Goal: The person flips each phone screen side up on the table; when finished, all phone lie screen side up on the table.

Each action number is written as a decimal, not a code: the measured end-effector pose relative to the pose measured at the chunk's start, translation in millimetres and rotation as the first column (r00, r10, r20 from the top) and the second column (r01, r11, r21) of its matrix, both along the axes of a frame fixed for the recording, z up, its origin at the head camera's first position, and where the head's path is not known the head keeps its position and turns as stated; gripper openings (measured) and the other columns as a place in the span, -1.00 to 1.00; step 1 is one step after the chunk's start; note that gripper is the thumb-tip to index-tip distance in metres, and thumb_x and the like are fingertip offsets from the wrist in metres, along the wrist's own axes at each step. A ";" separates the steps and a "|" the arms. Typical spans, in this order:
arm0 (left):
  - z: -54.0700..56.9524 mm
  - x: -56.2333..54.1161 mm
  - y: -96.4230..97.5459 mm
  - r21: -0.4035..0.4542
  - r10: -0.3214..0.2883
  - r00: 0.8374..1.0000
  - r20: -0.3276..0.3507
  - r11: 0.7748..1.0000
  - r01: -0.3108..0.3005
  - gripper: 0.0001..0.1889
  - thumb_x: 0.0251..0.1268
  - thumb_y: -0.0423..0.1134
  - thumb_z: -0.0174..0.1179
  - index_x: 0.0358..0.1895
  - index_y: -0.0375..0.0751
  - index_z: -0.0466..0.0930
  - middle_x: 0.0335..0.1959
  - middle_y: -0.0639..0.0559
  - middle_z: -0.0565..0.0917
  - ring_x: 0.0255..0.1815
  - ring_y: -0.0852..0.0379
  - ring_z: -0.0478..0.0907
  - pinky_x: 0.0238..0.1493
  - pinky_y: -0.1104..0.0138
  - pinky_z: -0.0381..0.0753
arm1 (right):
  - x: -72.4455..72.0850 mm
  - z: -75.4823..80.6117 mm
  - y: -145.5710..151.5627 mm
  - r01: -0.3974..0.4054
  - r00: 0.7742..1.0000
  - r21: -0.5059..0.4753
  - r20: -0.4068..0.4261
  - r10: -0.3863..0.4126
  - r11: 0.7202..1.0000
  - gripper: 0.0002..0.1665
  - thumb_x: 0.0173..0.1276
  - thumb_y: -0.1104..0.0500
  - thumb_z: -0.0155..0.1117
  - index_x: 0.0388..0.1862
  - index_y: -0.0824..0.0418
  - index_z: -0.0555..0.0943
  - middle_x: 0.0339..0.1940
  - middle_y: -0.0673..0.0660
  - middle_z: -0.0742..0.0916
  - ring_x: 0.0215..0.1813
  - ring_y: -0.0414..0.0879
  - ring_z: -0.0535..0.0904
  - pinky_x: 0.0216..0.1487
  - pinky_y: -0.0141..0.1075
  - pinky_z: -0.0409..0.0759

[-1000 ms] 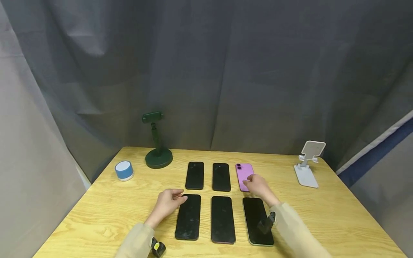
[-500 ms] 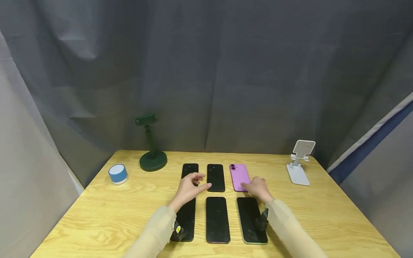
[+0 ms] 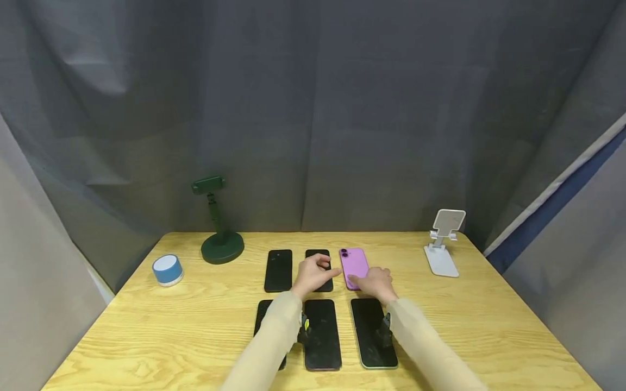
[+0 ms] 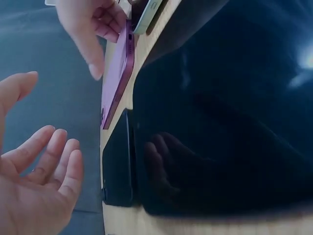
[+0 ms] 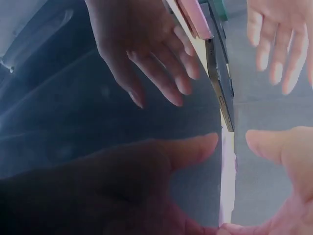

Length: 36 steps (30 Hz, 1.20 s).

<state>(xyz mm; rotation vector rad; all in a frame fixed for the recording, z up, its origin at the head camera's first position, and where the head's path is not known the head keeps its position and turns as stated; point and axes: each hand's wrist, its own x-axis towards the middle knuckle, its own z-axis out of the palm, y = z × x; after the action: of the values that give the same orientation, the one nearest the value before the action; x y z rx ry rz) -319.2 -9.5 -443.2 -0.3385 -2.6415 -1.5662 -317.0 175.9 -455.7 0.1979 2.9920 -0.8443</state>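
A pink phone (image 3: 355, 260) lies with its camera side up at the right of the back row. My right hand (image 3: 376, 283) is at its lower right, thumb reaching over the near end and fingers bent by the right edge. A gap shows between thumb and fingers in the right wrist view, the pink phone (image 5: 228, 166) seen edge-on between them. My left hand (image 3: 313, 274) hovers over the middle black phone (image 3: 325, 287), left of the pink one. Its fingers are spread, loosely bent and hold nothing; in the left wrist view the left hand (image 4: 39, 186) stands clear above the phones.
Another black phone (image 3: 279, 271) completes the back row. In front lie a black phone (image 3: 263, 308) partly under my left sleeve, a middle one (image 3: 323, 336) and a pale-edged one (image 3: 369, 326). Around stand a green stand (image 3: 222, 247), a blue-white cylinder (image 3: 167, 270) and a white stand (image 3: 442, 260).
My left hand has moved right, from beside the front left phone to over the middle back phone. My right hand stays by the pink phone. The view has shifted slightly.
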 end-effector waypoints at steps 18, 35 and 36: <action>-6.4 -10.4 5.8 -0.043 0.001 0.999 0.043 0.999 0.001 -0.52 0.11 -0.15 0.38 0.05 -0.38 0.59 -0.04 -0.22 0.67 -0.05 -0.08 0.63 -0.07 0.13 0.64 | -6.5 -3.1 -4.6 0.000 1.000 0.078 0.016 -0.002 0.997 0.13 -0.19 -0.28 0.56 0.03 0.59 0.39 -0.18 0.38 0.47 -0.16 0.20 0.36 -0.21 -0.06 0.42; -9.8 -14.9 14.2 -0.119 -0.092 0.980 0.174 0.986 0.114 -0.36 0.24 -0.10 0.26 0.26 -0.47 0.38 0.09 -0.28 0.60 0.10 -0.16 0.56 0.13 0.08 0.55 | -12.3 4.2 -11.6 0.029 0.989 0.194 0.134 -0.056 0.981 0.06 -0.11 -0.28 0.45 0.02 0.59 0.40 -0.20 0.41 0.46 -0.15 0.25 0.45 -0.14 -0.02 0.50; -8.8 -14.8 14.8 -0.124 -0.097 0.978 0.182 0.985 0.121 -0.37 0.26 -0.10 0.24 0.27 -0.47 0.37 0.09 -0.29 0.60 0.11 -0.17 0.56 0.13 0.07 0.54 | -12.2 4.5 -12.5 0.026 0.988 0.191 0.141 -0.054 0.981 0.05 -0.10 -0.28 0.45 0.02 0.59 0.40 -0.19 0.41 0.46 -0.15 0.26 0.45 -0.14 -0.01 0.51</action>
<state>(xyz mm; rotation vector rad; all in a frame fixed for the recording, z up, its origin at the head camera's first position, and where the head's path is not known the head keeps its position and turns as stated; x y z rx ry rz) -334.0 5.3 -451.9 -0.3753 -2.9199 -1.5160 -329.2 163.4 -451.1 0.3113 2.9355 -0.5221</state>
